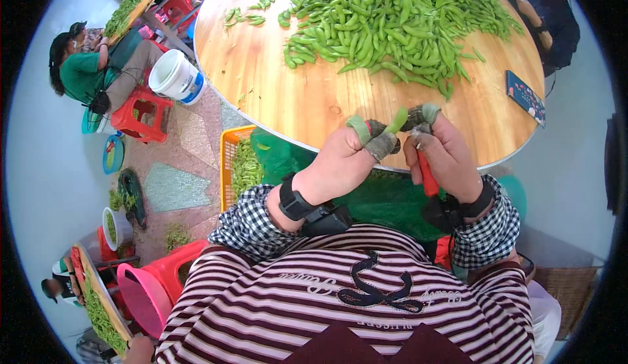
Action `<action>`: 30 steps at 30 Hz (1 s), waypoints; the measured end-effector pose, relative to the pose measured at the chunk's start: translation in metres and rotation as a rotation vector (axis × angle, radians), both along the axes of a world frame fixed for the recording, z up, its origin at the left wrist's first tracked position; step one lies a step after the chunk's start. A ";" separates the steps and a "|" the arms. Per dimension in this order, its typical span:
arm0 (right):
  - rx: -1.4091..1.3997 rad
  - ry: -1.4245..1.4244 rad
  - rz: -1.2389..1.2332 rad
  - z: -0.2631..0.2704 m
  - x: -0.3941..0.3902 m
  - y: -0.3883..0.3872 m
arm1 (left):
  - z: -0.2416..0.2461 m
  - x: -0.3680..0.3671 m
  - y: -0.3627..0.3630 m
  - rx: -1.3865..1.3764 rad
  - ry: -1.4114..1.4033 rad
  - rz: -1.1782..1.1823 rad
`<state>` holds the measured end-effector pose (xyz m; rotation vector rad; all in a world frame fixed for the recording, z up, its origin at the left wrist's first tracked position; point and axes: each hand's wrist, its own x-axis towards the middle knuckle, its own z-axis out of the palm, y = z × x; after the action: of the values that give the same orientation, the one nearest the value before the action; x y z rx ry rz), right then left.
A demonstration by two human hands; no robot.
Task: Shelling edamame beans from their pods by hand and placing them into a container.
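Note:
My left hand [338, 160] pinches one green soybean pod [398, 120] upright between thumb and forefinger, over the near edge of the round wooden table [299, 101]. Cloth covers wrap those fingertips. Close beside it, my right hand [451, 148] has covered fingertips too and grips a red-handled tool [428, 175]; its working end is hidden by the fingers. The right fingertips are near the pod, and whether they touch it I cannot tell. Beyond both hands lies a large heap of soybean pods [382, 25]. A few pods [245, 18] lie apart at the left.
Below the table's left edge stands an orange crate [227, 167] of pods, beside green plastic [294, 153]. A dark booklet-like item [526, 98] lies at the table's right rim. A white bucket [169, 72] and red stool [142, 113] stand left. Other people sit at nearby tables.

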<state>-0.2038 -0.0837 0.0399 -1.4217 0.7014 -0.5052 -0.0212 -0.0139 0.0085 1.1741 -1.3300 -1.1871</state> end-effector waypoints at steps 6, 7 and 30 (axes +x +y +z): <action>0.099 -0.075 0.081 -0.006 0.002 0.000 | -0.009 0.000 0.003 -0.077 -0.148 0.002; 0.089 -0.069 0.093 -0.006 0.003 0.000 | -0.008 -0.001 0.004 -0.104 -0.188 0.004; 0.324 -0.142 0.051 -0.009 0.009 0.016 | -0.007 0.002 0.011 -0.434 -0.473 0.092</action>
<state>-0.1950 -0.0675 0.0311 -1.0869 0.6009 -0.4259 -0.0192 -0.0033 0.0015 1.2128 -1.7547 -0.5226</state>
